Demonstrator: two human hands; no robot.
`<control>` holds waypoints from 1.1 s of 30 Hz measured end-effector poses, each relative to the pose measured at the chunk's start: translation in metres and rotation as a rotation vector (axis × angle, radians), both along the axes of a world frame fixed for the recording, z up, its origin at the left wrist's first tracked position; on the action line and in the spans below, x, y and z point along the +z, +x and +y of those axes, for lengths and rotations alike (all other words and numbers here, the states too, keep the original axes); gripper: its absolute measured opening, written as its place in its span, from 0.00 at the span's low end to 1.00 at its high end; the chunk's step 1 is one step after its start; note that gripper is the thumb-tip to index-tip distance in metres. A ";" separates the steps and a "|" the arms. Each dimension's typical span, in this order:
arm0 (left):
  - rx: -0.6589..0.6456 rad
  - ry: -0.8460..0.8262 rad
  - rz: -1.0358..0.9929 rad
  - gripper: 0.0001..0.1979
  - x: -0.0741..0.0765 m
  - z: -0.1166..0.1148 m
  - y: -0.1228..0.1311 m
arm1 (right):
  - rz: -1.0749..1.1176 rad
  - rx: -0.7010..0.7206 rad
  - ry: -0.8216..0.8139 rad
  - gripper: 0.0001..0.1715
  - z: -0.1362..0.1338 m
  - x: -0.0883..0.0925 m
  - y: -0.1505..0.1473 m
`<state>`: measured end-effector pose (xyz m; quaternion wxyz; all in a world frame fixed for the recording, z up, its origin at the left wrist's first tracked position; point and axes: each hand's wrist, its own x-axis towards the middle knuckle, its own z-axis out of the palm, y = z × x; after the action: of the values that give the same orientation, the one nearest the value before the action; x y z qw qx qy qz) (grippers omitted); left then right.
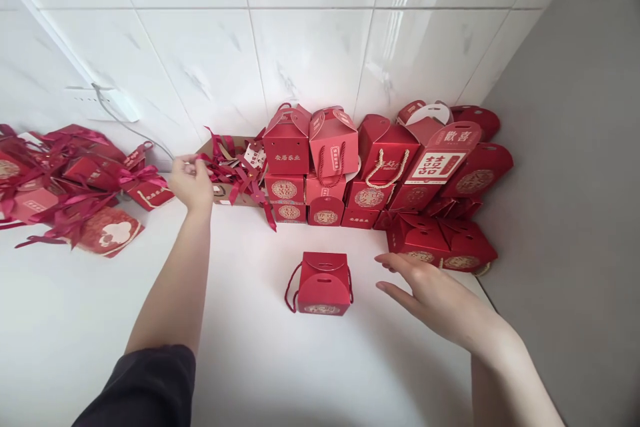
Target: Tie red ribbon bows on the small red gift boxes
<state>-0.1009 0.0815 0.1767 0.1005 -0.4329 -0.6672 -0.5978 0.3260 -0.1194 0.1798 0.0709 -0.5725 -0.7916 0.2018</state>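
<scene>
My left hand [192, 181] is closed at the left end of a brown cardboard box [236, 196], its fingertips pinched on a dark red ribbon [206, 159]. The box holds a tangle of ribbons and small printed tags [254, 156]. Alone on the white tabletop stands a small red gift box [324, 285] with a gold pattern at its lower front, folded top flaps and rope handles drooping at its sides. To the right of this gift box hovers my right hand [425, 290], open, thumb and fingers apart, holding nothing.
Stacked red gift boxes [284, 153] line the tiled wall, some with rope handles. More lie at the right beside a grey panel [575, 147]. Ribbon-tied boxes [95, 173] are heaped at the left. A cable [130, 123] runs from a wall socket [123, 105] behind them.
</scene>
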 end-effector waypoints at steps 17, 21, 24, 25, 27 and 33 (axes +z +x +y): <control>-0.790 0.084 -0.510 0.03 0.076 -0.171 0.117 | 0.198 0.079 0.020 0.17 -0.001 0.008 -0.009; -1.122 -0.367 -0.633 0.08 0.059 -0.187 0.144 | 0.430 0.140 0.061 0.14 0.000 0.020 -0.032; -1.341 -0.545 -0.730 0.10 0.050 -0.185 0.157 | 0.620 0.125 0.131 0.17 0.002 0.026 -0.052; -1.399 -0.583 -0.762 0.10 0.048 -0.185 0.160 | 0.661 0.131 0.159 0.22 0.003 0.028 -0.058; -1.475 -0.658 -0.831 0.09 0.045 -0.184 0.165 | 0.729 0.153 0.159 0.33 0.003 0.027 -0.068; -1.585 -0.866 -0.996 0.09 0.035 -0.179 0.172 | 1.067 0.148 -0.227 0.25 0.009 0.009 -0.069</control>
<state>0.0712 -0.0975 0.2122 -0.7748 -0.4509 -0.3144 -0.3124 0.2568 -0.1103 0.1892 0.3856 -0.3377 -0.6572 0.5526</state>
